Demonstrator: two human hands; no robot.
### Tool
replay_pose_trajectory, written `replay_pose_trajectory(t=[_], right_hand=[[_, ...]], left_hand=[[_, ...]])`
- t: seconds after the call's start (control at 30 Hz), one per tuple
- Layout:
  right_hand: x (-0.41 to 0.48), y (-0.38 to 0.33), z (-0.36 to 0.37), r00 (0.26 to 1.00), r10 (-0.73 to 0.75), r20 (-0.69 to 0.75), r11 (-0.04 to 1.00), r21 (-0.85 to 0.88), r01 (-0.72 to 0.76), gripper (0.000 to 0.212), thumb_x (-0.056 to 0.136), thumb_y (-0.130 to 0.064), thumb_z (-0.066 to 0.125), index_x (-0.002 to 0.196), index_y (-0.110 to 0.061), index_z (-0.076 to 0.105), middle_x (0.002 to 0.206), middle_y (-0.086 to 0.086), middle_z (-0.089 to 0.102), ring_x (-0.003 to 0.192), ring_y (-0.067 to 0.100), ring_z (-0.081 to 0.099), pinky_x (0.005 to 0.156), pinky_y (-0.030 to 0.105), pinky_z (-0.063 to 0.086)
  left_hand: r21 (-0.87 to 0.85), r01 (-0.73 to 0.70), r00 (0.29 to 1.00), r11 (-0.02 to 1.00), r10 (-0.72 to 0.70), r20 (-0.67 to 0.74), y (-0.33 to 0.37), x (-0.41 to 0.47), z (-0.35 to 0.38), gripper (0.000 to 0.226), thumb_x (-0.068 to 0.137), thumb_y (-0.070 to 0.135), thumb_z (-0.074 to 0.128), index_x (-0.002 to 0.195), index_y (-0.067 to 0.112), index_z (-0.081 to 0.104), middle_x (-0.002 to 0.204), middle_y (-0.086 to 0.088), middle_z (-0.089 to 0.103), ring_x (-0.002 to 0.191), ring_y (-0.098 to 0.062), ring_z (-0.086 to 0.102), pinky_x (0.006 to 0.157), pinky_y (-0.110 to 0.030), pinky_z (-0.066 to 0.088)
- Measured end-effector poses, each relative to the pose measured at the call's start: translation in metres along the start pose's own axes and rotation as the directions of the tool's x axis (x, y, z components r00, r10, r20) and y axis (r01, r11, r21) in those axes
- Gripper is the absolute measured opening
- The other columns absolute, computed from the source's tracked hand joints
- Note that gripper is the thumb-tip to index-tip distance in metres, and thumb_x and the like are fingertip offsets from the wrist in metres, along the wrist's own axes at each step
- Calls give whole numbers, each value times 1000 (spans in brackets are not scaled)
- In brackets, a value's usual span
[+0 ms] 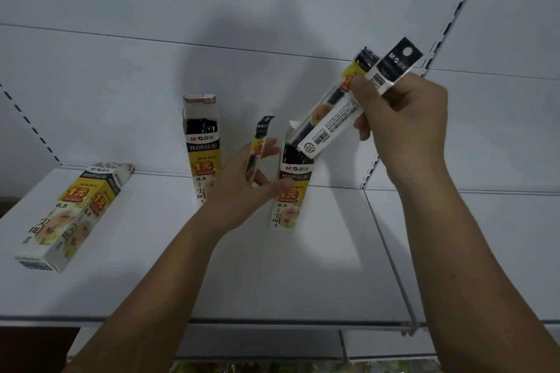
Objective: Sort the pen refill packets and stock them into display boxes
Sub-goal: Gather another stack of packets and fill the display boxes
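On the white shelf (318, 266) stands an open box (292, 191). The left hand (239, 191) pinches one packet (259, 145), near upright, just left of its mouth; the right hand (403, 118) grips a tilted carton (330, 121) over it.

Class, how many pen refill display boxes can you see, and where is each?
4: the lying box at the shelf's left, the back box upright and open, the front box upright by the left hand, the tilted box in the right hand. None seems hidden.
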State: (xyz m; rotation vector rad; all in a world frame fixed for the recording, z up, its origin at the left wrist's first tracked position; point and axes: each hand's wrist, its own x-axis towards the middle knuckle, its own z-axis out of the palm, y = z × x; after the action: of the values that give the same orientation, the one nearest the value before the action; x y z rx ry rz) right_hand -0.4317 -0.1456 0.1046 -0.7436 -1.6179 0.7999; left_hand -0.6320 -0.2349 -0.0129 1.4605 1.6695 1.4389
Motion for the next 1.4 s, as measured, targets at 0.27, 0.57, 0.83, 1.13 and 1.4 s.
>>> replay_pose_trajectory(t=[0.27,0.57,0.83,1.13,1.4], right_hand=[[3,-2,8,989,-35,141,989,-136,55,11,99,-21,71,89,-21,73,81,18,74,54,12,65,47,23,51],[10,-1,3,944,-63,325,981,-154,119,9,99,-22,71,95,-30,73,91,-5,78,67,12,66,59,24,55],[21,-1,-3,906,-96,412,989,-64,134,9,100,-17,68,104,-19,76,99,-2,80,89,32,73,75,41,63],[36,-12,-2,833,-116,540,967,-130,219,14,100,-22,70,102,-35,75,95,8,78,74,30,68,69,42,57],[38,-7,-7,803,-121,584,961,-135,242,11,98,-27,72,93,-35,77,90,11,78,81,38,71,77,50,59]], left_hand=[[-48,-47,999,998,48,6,0,-2,10,41,94,21,78,126,40,62,116,16,74,73,-9,73,67,-13,55],[-57,-56,998,997,57,24,-8,-4,13,39,96,25,76,131,36,61,120,18,73,77,-13,73,70,-14,56],[-61,-65,997,996,67,27,-11,-3,13,39,97,26,75,131,38,62,120,24,73,79,-16,74,71,-17,58],[-52,-72,996,996,74,41,-13,-3,12,38,98,27,74,132,38,61,125,21,72,83,-19,74,74,-25,62],[-41,-75,997,996,76,34,-12,-5,12,40,96,29,75,134,33,61,120,21,73,78,-13,72,70,-16,56]])
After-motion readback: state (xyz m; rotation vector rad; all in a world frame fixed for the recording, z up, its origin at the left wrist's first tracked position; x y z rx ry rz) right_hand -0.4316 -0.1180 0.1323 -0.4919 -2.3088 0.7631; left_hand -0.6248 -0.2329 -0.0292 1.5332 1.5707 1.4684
